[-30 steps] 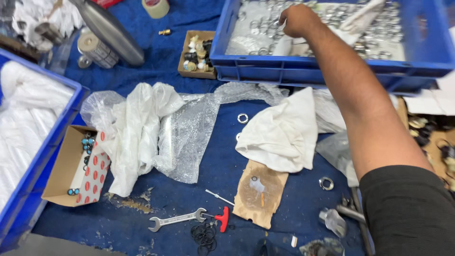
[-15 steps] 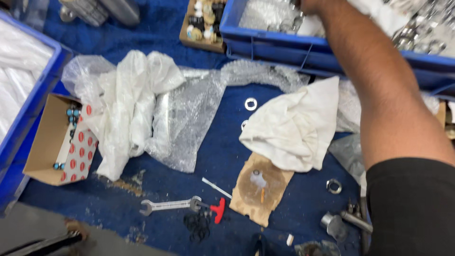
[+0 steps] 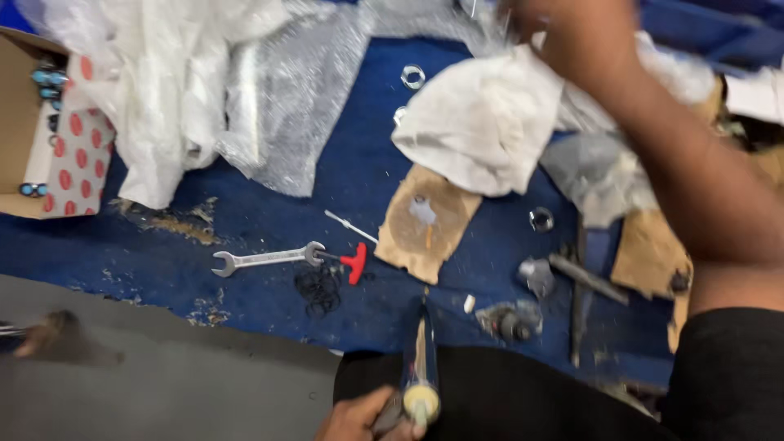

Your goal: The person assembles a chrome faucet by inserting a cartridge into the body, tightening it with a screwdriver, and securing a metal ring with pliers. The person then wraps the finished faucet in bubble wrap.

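**Blue cloth, tube in hand**

Blue cloth covers the table (image 3: 367, 163). Your left hand (image 3: 359, 420), at the bottom edge, is clamped on a slim tube (image 3: 420, 367) with a yellowish cap, its tip aimed at the brown card (image 3: 425, 224). This looks like the reaching step: your right arm stretches up past the white rag (image 3: 482, 122). The right hand leaves the frame blurred, so I cannot tell its grip. Next calls for steadying the tube. The wrench (image 3: 265, 259) lies untouched.
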